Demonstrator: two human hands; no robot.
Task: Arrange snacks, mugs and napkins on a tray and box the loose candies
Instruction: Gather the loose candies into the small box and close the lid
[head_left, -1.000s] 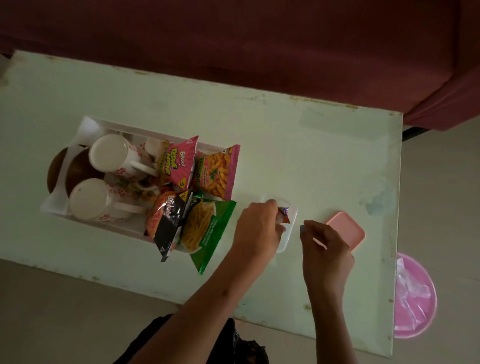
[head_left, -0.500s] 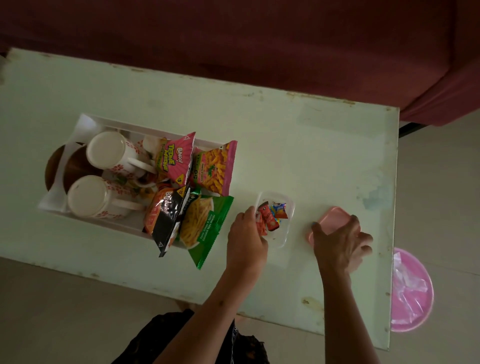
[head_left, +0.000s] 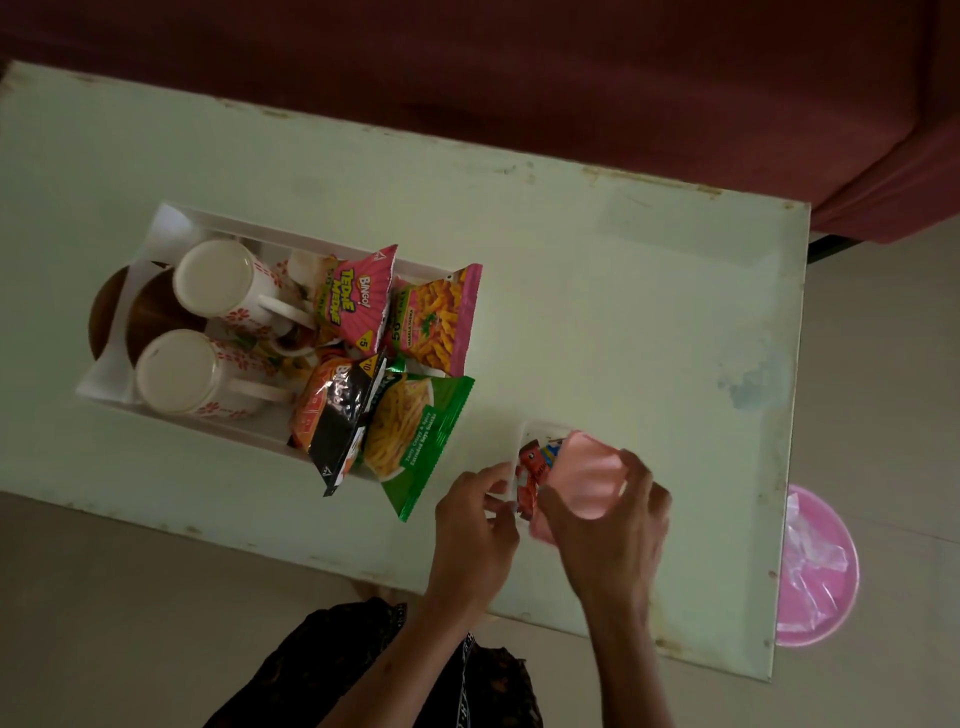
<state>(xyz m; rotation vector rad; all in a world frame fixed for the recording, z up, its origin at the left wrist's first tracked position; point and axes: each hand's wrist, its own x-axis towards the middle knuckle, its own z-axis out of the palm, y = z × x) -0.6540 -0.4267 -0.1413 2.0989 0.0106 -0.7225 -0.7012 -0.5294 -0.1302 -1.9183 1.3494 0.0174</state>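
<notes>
Here, head view, looking down on a pale green painted table (head_left: 597, 291).

Right hand: the right hand (head_left: 608, 525) grips a pink plastic lid (head_left: 584, 478), fingers curled over its edges, holding it tilted above the box — likely so it can be lined up and pressed shut.

Left hand: the left hand (head_left: 475, 512) pinches the near left rim of a small clear plastic box (head_left: 540, 431), apparently to steady it for the lid.

Candies: wrapped candies (head_left: 535, 467), red and orange, lie inside the box; one red wrapper reaches the near rim and could catch under the lid.

Tray: a white rectangular tray (head_left: 171, 221) sits well left of the box, carrying two white floral mugs (head_left: 218, 278) lying on their sides and several snack packets (head_left: 358, 299); a green packet (head_left: 415, 431) overhangs the tray's edge toward the box, near the left hand but not touching it.

Napkins: cannot tell whether any are on the tray.

Surroundings: a dark red sofa (head_left: 519, 67) beyond the table; a pink bin with a plastic liner (head_left: 815, 566) on the floor to the right — neither blocks the hands.
</notes>
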